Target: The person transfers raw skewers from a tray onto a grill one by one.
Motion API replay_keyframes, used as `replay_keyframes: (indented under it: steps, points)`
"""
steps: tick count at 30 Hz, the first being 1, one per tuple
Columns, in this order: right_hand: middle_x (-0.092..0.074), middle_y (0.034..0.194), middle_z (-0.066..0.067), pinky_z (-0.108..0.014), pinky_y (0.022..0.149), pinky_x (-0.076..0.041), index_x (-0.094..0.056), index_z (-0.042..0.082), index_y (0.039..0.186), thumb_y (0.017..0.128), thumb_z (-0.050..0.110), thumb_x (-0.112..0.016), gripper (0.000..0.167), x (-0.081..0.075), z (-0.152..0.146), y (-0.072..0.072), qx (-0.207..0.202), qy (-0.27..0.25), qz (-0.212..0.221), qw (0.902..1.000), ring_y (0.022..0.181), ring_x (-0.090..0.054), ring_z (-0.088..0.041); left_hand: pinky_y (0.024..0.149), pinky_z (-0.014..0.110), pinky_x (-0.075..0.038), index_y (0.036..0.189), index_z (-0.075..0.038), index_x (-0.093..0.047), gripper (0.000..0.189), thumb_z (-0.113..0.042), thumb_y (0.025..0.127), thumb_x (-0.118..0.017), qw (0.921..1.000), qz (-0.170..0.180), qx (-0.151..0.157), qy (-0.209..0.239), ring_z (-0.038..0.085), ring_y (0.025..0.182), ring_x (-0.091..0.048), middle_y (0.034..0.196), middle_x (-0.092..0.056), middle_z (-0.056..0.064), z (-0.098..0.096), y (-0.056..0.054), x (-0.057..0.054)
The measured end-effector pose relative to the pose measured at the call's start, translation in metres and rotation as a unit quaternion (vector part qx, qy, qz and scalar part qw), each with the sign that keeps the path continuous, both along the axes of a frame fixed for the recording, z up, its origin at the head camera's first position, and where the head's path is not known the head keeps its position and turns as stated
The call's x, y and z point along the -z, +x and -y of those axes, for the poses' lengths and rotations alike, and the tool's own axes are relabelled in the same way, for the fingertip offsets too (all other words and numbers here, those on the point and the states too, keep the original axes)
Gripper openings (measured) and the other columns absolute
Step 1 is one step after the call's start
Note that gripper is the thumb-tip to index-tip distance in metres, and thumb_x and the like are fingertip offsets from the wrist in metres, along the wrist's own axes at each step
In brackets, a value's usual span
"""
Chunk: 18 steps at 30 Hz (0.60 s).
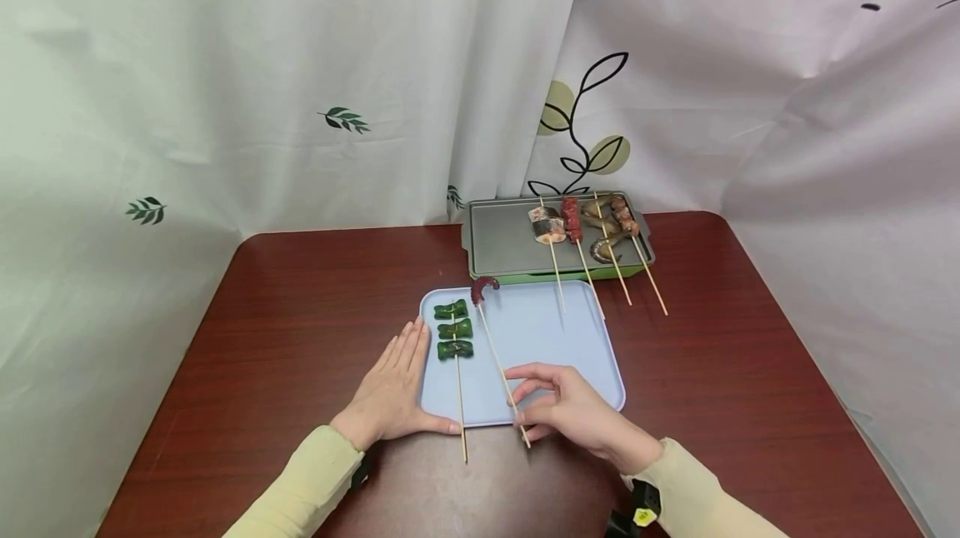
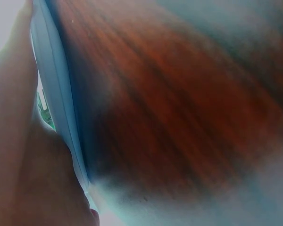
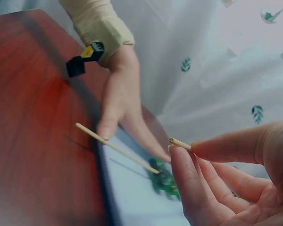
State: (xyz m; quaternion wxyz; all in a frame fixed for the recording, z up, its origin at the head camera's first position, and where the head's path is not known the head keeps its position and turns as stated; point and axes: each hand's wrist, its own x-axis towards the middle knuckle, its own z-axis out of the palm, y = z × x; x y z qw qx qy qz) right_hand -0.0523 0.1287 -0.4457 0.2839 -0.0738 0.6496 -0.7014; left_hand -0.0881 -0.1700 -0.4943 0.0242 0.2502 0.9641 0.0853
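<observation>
My right hand (image 1: 573, 411) pinches the lower stick of a skewer (image 1: 492, 344) with a dark red, curled piece like an octopus tentacle on its tip. In the right wrist view the stick's end (image 3: 179, 142) pokes out between thumb and fingertip. That skewer slants over the light blue tray (image 1: 555, 359), its tip at the far rim. Along the tray's left edge rests my left hand (image 1: 390, 392), fingers straight, thumb by the front rim touching the stick of a green pepper skewer (image 1: 454, 330). This one lies on the tray's left side, its stick overhanging the front.
Behind the tray stands a grey grill plate (image 1: 498, 238) with a green base. On its right half lie several skewers: a fish chunk (image 1: 547, 226), red meat (image 1: 572, 219), shrimp (image 1: 602, 230) and brown meat (image 1: 624, 215). Their sticks jut forward, two over the tray. A curtain (image 1: 360, 63) hangs behind.
</observation>
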Motion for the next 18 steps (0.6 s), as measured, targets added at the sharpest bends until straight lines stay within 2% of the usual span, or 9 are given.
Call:
replay_keyframes:
  steps: [5, 10, 18]
  points:
    - [-0.063, 0.104, -0.016, -0.036, 0.067, -0.062, -0.05, -0.01, 0.142, 0.088, -0.007, -0.067, 0.056, -0.013, -0.007, -0.009, 0.01, 0.015, -0.035, 0.9992, 0.081, -0.07, -0.021, 0.121, 0.048, -0.02, 0.159, 0.008, -0.016, 0.151, -0.1, 0.06, -0.052, 1.0, 0.0, 0.0, -0.005, 0.036, 0.153, -0.012, 0.166, -0.011, 0.025, 0.001, -0.001, 0.003]
    - [-0.063, 0.108, -0.021, -0.041, 0.071, -0.062, -0.052, -0.006, 0.143, 0.089, -0.006, -0.067, 0.056, -0.029, -0.015, -0.026, 0.027, 0.043, -0.069, 0.9963, 0.087, -0.072, -0.03, 0.121, 0.048, -0.019, 0.158, 0.009, -0.017, 0.15, -0.098, 0.06, -0.057, 0.9999, 0.004, 0.0, -0.012, 0.037, 0.152, -0.013, 0.166, -0.012, 0.026, -0.001, 0.0, -0.003]
    - [-0.064, 0.11, -0.02, -0.044, 0.072, -0.062, -0.056, -0.001, 0.142, 0.088, -0.008, -0.066, 0.056, -0.052, -0.023, -0.067, 0.072, 0.069, -0.101, 0.9899, 0.086, -0.073, -0.027, 0.121, 0.048, -0.019, 0.158, 0.009, -0.018, 0.151, -0.099, 0.06, -0.055, 1.0, -0.004, 0.004, -0.003, 0.037, 0.152, -0.013, 0.165, -0.012, 0.027, 0.0, 0.0, 0.0]
